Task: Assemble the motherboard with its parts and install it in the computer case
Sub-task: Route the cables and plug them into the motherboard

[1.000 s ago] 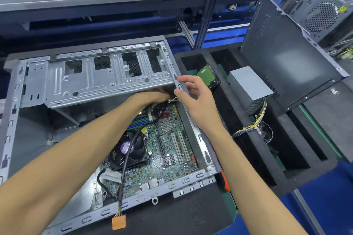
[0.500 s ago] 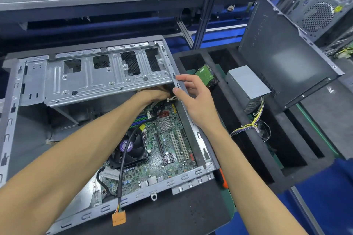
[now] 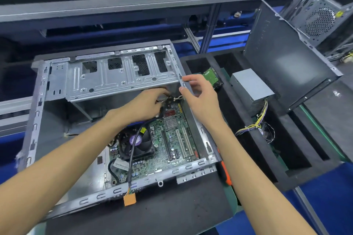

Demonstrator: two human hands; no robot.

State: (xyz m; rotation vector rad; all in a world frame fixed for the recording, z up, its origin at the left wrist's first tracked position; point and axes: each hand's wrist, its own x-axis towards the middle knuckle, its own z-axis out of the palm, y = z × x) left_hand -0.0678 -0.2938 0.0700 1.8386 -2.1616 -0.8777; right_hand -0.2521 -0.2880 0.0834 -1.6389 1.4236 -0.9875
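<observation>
The open computer case (image 3: pixel 36 126) lies flat on a black mat. Inside it sits the green motherboard (image 3: pixel 172 145) with a black CPU fan (image 3: pixel 139 143). My left hand (image 3: pixel 147 103) reaches under the silver drive cage (image 3: pixel 118 76) and grips a bundle of cables at the board's far edge. My right hand (image 3: pixel 200 95) pinches the case's right rim near the cage corner, thumb inside and fingers outside. A black cable with an orange connector (image 3: pixel 129 199) hangs over the case's near rim.
A black foam tray (image 3: pixel 248 173) to the right holds a hard drive (image 3: pixel 212 76) and a grey power supply (image 3: pixel 250 87) with loose wires. A dark side panel (image 3: pixel 286 68) leans behind it. An orange-handled tool (image 3: pixel 226 173) lies beside the case. Another case (image 3: pixel 324 11) stands far right.
My left hand has drawn back a little from under the drive cage, so its fingers and the cables they hold now show. My right hand stays on the case rim.
</observation>
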